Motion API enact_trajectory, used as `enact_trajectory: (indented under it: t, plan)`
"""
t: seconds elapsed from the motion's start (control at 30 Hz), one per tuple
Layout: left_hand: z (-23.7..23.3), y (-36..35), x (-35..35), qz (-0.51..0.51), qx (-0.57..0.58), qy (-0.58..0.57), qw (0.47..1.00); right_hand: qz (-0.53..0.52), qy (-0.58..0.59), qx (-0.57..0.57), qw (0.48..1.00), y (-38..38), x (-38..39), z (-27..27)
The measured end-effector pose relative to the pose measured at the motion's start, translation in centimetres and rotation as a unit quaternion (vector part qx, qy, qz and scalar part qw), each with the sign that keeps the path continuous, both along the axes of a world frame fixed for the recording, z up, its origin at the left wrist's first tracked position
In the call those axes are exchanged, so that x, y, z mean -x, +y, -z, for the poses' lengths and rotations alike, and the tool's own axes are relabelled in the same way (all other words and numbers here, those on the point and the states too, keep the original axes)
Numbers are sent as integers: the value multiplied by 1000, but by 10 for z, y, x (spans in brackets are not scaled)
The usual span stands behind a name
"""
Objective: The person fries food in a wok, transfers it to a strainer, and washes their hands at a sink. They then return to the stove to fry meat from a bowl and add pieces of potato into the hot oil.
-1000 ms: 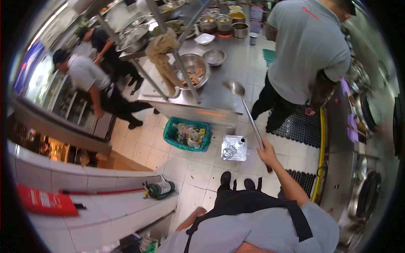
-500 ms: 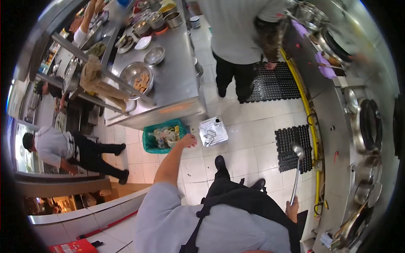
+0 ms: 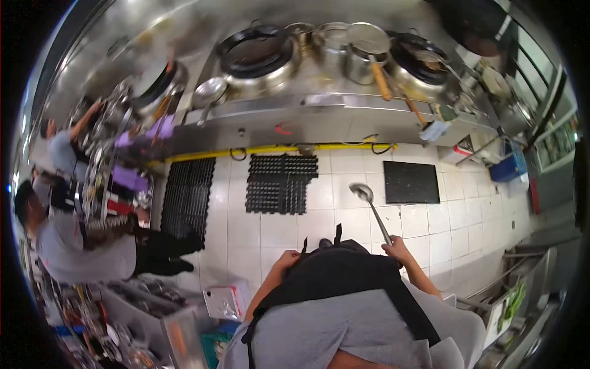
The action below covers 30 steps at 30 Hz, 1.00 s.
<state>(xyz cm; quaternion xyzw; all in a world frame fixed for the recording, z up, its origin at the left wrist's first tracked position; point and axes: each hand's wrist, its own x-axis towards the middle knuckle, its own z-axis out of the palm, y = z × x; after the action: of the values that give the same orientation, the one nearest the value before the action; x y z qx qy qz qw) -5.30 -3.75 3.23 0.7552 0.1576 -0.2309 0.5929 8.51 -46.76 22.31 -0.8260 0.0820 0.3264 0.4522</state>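
Observation:
My right hand (image 3: 398, 249) is closed around the handle of a long metal ladle (image 3: 372, 206), whose round bowl points forward over the tiled floor. My left hand (image 3: 287, 259) is low in front of me with its fingers curled, beside the edge of my black apron (image 3: 332, 273). Nothing shows in that hand.
Ahead runs a steel stove counter (image 3: 270, 117) with a large wok (image 3: 255, 52), pots and a wooden-handled strainer (image 3: 369, 40). Black rubber mats (image 3: 279, 184) lie on the floor. A co-worker (image 3: 86, 246) stands at left. A white square container (image 3: 222, 301) is behind left.
My view has swung right from the prep table and green waste basket to face the stoves. My left hand has drawn back from near the basket to my apron. The ladle stays in my right hand.

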Motion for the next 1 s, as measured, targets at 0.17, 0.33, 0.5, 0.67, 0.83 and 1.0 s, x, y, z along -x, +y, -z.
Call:
enact_trajectory:
  t: [0.17, 0.33, 0.5, 0.67, 0.83, 1.0]
  plan:
    - [-4, 40, -66, -166, -46, 119, 978, 48, -20, -92, 994, 17, -42, -69]
    - [-26, 60, -108, -103, -64, 184, 975, -7, -258, -61, 964, 25, -71, -44]
    - [13, 53, -140, -35, -25, 177, 983, 2, -237, -118, 964, 66, -146, -80]
    - [-37, 25, -208, 8, -44, 151, 988, 50, -185, -219, 957, 99, -242, -143]
    - [-13, 25, -280, 25, 17, 141, 990, 151, -225, -241, 932, 72, -319, -195]
    - [-5, 13, -375, 81, -71, 146, 983, 241, -245, -170, 923, 29, -332, -209]
